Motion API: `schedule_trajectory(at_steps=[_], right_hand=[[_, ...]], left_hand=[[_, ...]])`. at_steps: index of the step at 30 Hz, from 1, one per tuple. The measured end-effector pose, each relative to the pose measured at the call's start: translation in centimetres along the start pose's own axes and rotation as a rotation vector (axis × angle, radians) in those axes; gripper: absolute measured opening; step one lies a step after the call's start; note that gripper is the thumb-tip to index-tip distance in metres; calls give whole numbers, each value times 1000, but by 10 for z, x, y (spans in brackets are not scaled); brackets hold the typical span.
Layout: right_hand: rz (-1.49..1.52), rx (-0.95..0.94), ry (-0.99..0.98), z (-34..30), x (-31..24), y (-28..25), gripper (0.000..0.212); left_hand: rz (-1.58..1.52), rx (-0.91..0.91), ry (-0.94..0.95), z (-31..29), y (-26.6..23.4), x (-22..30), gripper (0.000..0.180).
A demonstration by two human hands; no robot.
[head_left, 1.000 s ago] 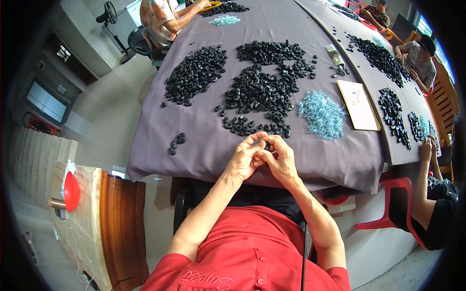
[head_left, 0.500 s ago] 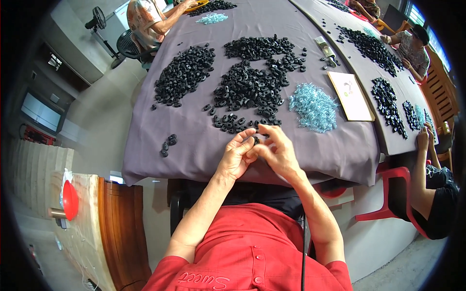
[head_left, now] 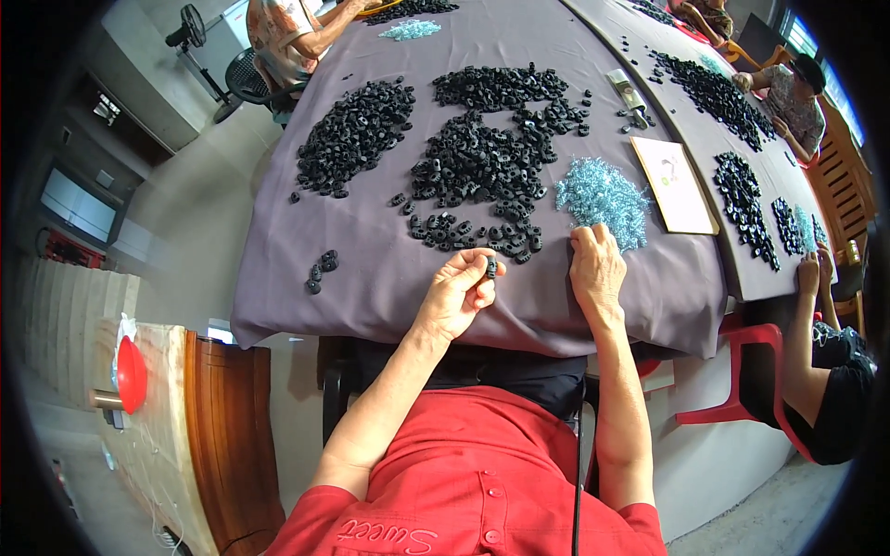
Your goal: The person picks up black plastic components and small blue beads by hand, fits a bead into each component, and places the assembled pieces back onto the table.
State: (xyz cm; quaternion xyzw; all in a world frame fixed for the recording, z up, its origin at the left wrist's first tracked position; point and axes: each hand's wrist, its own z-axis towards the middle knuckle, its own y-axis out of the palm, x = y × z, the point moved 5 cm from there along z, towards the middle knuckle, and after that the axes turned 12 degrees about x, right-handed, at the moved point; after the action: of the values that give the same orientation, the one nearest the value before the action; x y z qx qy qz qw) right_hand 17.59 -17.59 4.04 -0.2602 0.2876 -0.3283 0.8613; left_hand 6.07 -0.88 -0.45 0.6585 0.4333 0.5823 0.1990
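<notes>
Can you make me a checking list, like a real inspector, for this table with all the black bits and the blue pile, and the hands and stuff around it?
Surface: grey-purple cloth, with some creases.
Job's things: heaps of black pieces; pale blue pile right of them.
Clutter: pale rectangular board and a tube beyond the blue pile.
Left hand: pinching one black piece.
Right hand: fingertips at the blue pile's near edge; whether they hold anything is hidden.
Cables: thin black cord down the red shirt.
Surroundings: standing fan, red chair, other people working at the tables.
</notes>
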Motion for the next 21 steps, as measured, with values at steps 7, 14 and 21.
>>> schedule_trajectory(at_steps=[7, 14, 21], right_hand=[[-48, -30, 4, -2, -3, 2, 15], [-52, -5, 9, -3, -3, 3, 7], [-43, 26, 23, -1, -9, -1, 6]], left_hand=[[-66, 53, -25, -2, 0, -2, 11], [170, 80, 37, -19, 1, 24, 14], [620, 462, 467, -51, -46, 108, 9]])
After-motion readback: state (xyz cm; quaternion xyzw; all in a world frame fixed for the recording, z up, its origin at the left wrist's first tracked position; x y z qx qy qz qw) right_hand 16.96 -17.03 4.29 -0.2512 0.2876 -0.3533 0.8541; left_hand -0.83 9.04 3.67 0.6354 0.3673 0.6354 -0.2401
